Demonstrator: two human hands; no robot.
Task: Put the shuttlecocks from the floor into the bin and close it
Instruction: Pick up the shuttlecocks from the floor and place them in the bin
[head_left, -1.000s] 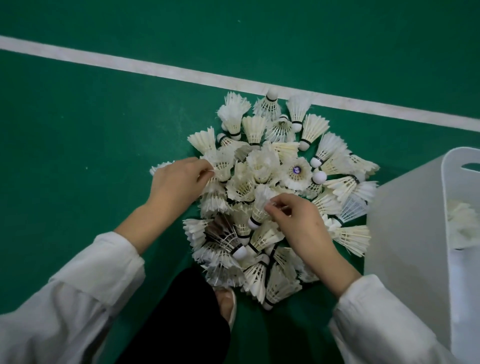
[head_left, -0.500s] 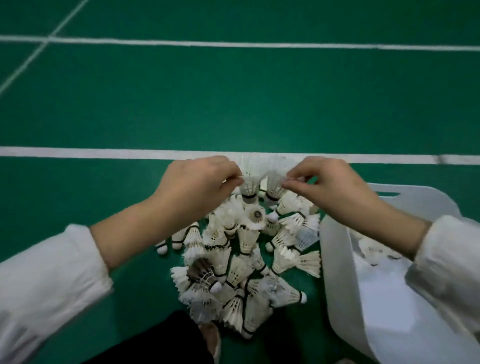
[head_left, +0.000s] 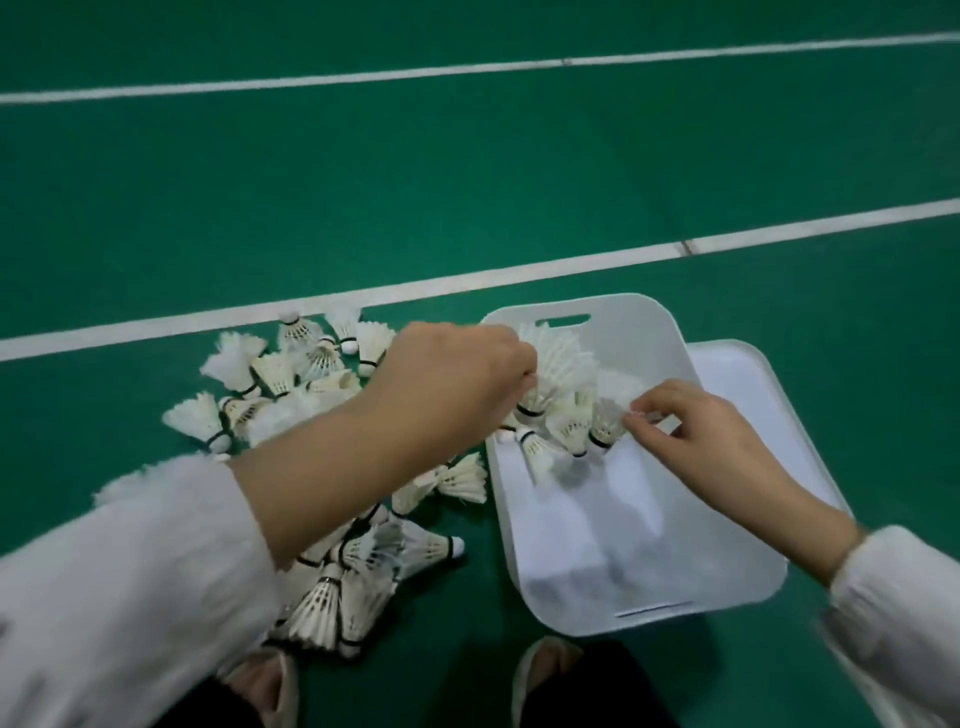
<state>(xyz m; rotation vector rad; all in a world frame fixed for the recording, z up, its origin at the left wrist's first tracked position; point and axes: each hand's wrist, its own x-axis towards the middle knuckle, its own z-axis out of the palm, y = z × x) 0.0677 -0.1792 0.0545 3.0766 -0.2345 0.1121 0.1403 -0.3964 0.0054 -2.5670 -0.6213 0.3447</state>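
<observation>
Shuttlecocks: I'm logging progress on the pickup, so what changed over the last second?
Both hands left the pile and swung right with their catch. The left hand now grips a bunch of shuttlecocks over the open bin; the right hand pinches one shuttlecock there. The rest of the pile stays on the green floor, and the bin is still open.

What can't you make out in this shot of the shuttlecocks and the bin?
Head view, all of it:
Bin interior: blurred white, contents uncountable.
Shuttlecock pile: middle hidden under the left forearm.
Left hand: fingers behind its back, so the bunch it grips is uncountable.
Lid: partly behind the bin.
</observation>
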